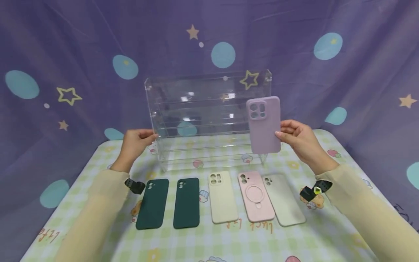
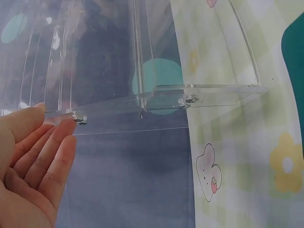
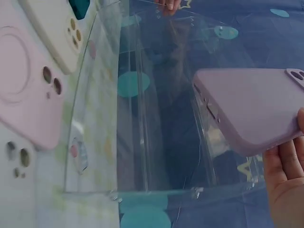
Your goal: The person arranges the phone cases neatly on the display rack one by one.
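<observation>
A lilac phone case (image 1: 266,127) is upright in my right hand (image 1: 299,140), pinched by its side edge between thumb and fingers. It stands in front of the right end of a clear acrylic display rack (image 1: 209,109) with several tiers. My left hand (image 1: 135,143) pinches the rack's left side panel; in the left wrist view the thumb and fingers of that hand (image 2: 40,156) meet at the panel's edge beside a metal screw. The right wrist view shows the lilac case (image 3: 251,104) near the rack's tiers, its camera cutouts partly out of frame.
In front of the rack lie two dark green phone cases (image 1: 152,203) (image 1: 187,203), a cream case (image 1: 223,198), a pink case with a ring (image 1: 265,209) and a pale grey-white case (image 1: 284,200). The checked tablecloth (image 1: 114,240) meets a purple curtain (image 1: 209,22) behind.
</observation>
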### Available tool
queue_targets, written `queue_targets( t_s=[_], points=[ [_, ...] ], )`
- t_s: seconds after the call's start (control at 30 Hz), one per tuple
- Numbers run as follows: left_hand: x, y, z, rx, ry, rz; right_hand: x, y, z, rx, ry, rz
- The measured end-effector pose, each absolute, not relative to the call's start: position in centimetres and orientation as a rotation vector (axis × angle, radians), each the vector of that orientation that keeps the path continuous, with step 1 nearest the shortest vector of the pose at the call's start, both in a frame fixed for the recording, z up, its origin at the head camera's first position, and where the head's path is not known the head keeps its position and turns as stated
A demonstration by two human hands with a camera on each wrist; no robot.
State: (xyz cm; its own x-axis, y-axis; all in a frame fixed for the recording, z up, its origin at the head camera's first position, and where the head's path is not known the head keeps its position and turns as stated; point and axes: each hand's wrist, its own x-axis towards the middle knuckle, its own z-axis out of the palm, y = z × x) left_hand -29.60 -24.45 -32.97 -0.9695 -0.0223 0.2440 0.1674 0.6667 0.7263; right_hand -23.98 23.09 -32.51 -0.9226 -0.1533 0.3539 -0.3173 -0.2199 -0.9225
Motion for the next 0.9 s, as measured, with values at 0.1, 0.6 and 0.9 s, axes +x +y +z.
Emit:
queue_targets(
  t_s=[0.1,0.6,0.9],
  points=[
    [-29.7,-24.4,-33.0,-0.117,-2.65,-1.2,-24.8,22.2,-31.6,0.569,-1.863,2.307],
    [-30.1,-24.3,-33.3,-0.125,-2.633,-1.196,-29.2,16.3,-26.8,0.55,-1.887,2.233],
    [-29.8,-24.6,-33.2,-0.132,-2.619,-1.165,-31.2,13.1,-24.5,0.587,-1.798,2.326]
  ],
)
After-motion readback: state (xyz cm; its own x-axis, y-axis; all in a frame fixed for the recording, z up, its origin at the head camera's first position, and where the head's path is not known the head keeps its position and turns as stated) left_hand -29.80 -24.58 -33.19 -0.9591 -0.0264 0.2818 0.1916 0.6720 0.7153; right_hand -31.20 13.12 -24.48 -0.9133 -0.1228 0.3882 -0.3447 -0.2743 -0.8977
